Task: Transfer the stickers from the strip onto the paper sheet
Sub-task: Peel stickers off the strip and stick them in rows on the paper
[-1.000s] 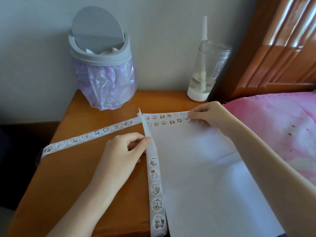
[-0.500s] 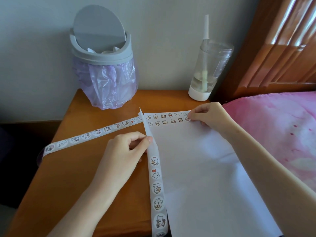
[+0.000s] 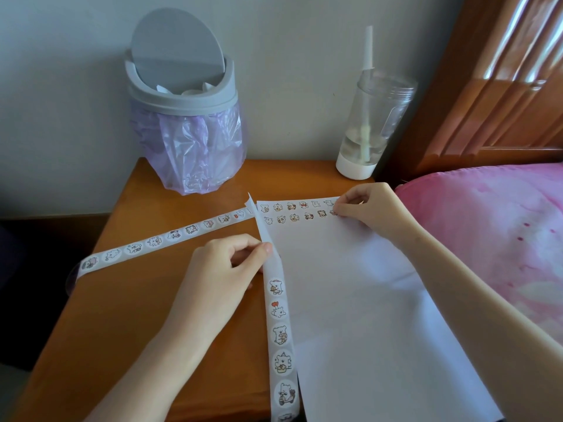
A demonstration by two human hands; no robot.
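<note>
The strip [image 3: 279, 333] is pinched by the left hand [image 3: 224, 277]; a sticker [image 3: 333, 212] is pinched on the sheet [image 3: 350, 300] by the right hand [image 3: 373, 213].

Bench [image 3: 152, 315] against the wall, bed [image 3: 502, 239] to its right. Bin [image 3: 182, 117] at back left of the bench, bottle [image 3: 371, 126] at back right. Paper sheet [image 3: 350, 300] on the bench's right half, its right edge possibly over the bed. Stickers [image 3: 294, 211] in two rows along the sheet's far edge. Strip [image 3: 281, 330] bends at the sheet's far left corner: one leg runs left across the bench, the other comes forward along the sheet's left edge. Left hand [image 3: 219, 278] left of the sheet, fingers [image 3: 265, 248] pinching the strip. Right hand [image 3: 371, 211] on the far right corner, pinching at the near row's end.
</note>
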